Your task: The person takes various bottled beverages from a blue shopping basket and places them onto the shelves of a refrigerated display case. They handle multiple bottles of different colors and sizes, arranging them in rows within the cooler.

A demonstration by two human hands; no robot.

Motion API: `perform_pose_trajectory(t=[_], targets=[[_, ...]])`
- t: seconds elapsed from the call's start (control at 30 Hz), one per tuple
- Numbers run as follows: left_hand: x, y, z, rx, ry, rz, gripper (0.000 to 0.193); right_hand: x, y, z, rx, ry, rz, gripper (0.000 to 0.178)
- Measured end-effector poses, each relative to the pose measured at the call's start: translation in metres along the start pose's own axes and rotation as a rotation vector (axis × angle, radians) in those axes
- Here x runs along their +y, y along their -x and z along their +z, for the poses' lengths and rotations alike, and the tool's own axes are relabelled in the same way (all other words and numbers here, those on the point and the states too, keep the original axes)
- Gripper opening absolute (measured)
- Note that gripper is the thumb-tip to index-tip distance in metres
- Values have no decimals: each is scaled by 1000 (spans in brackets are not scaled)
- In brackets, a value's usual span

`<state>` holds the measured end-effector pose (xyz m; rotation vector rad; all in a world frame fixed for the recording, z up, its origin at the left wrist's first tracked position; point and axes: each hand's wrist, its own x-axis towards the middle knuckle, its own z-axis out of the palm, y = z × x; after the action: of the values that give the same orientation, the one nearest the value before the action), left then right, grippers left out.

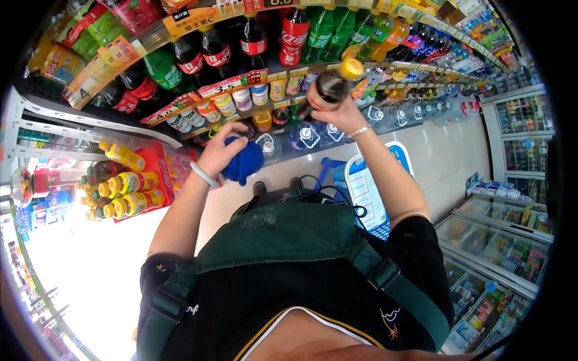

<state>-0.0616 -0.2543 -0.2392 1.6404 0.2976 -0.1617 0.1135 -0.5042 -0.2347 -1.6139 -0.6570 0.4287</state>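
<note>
In front of the shelves, my right hand [343,117] is wrapped round a dark drink bottle [332,88] with a yellow cap and a reddish label. The bottle is tilted, its cap pointing up and to the right, and motion blurs it slightly. My left hand [220,151] is closed on a bunched blue cloth [245,160], which hangs just below the lowest shelf. Upright cola bottles [215,50] with red labels and green soda bottles [320,35] fill the shelf beyond my hands.
A blue shopping basket [382,230] with a white rim and a sheet of paper stands right of my legs. Large water bottles [304,136] line the bottom shelf edge. Yellow-capped bottles [133,183] sit in a red display at left; glass-topped freezers [490,243] stand at right.
</note>
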Motion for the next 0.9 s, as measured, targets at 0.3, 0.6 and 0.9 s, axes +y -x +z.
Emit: perform_pose_trajectory(t=[0.3,0.6,0.9], targets=[[83,-85,-32,265,-379,405,63,9,-91,43,235,-65,-197,68],[130,-182,-33,178,-411,272,53,55,-142,54,348,-130,-320,60],[115,-191,-54,359,-700,297,47,91,-167,77,408,119,-286,74]])
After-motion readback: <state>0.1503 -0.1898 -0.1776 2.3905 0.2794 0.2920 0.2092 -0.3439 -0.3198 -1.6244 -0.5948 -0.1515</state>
